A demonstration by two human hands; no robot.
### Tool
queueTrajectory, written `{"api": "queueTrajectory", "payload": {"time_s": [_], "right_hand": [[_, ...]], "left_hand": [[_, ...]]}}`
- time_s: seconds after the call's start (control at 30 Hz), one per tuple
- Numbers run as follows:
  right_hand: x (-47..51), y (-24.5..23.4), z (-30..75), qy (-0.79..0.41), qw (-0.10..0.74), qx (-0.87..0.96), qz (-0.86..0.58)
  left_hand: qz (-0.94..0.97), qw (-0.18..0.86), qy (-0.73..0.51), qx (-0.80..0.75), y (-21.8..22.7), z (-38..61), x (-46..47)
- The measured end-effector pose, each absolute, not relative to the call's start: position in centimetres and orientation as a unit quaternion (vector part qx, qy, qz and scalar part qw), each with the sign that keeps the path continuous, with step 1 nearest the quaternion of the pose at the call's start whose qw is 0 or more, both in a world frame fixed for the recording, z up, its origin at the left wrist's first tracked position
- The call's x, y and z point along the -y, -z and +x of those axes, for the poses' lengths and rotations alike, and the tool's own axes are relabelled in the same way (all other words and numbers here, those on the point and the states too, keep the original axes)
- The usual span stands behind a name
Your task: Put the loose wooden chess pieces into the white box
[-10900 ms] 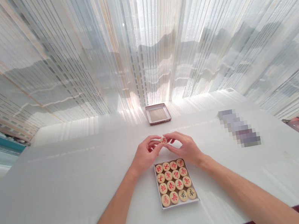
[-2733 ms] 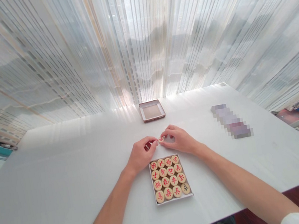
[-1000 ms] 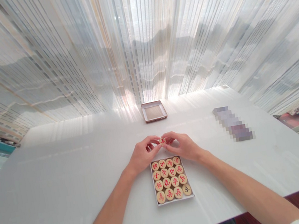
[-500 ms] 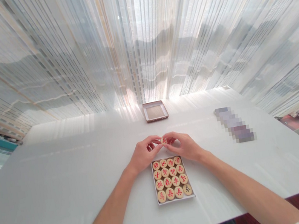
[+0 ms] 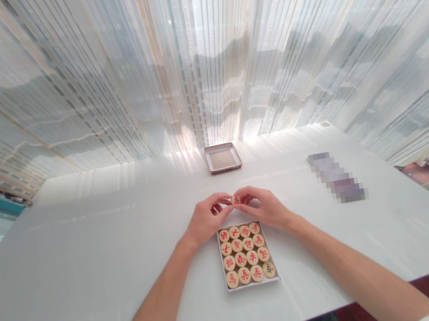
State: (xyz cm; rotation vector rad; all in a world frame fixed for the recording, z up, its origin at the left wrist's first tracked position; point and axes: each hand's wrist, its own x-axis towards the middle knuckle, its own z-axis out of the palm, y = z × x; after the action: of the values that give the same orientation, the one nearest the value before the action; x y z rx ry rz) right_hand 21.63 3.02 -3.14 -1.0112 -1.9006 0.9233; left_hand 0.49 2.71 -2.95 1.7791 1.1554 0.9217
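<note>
Between the fingertips of both hands is one round wooden Chinese chess piece (image 5: 236,200) with a red character facing me. My left hand (image 5: 208,217) pinches it from the left, and my right hand (image 5: 262,207) pinches it from the right. Just nearer to me lies a shallow white box (image 5: 255,285), filled with rows of similar pieces. Most carry red characters; the piece in the near right corner (image 5: 269,269) has a black one. The hands are just beyond the box's far edge.
An open shallow box lid (image 5: 225,169) with a brown rim lies at the far side of the white table (image 5: 110,254). A pixelated flat object (image 5: 336,177) rests to the right. Sheer striped curtains (image 5: 189,60) hang behind the table's far edge.
Both hands keep the same pinch on the chess piece, which has shifted or turned very slightly. The pieces in the box stay in place; the whole view has moved a little.
</note>
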Motion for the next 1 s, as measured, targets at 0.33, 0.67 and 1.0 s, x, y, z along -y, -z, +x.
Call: {"api": "queueTrajectory", "payload": {"time_s": [0.33,0.67,1.0], "right_hand": [[-2.68,2.89,21.49,-0.365,0.394,0.750,-0.387],[-2.68,2.88,21.51,-0.380,0.399,0.735,-0.396],[-3.19,3.53,21.83,-0.372,0.441,0.693,-0.432]], "left_hand": [[0.697,0.415,-0.366,-0.457,3.08,0.61,-2.74],[0.698,0.399,-0.359,-0.474,3.06,0.73,-2.66],[0.724,0.408,-0.319,-0.455,2.83,0.59,-2.43]]}}
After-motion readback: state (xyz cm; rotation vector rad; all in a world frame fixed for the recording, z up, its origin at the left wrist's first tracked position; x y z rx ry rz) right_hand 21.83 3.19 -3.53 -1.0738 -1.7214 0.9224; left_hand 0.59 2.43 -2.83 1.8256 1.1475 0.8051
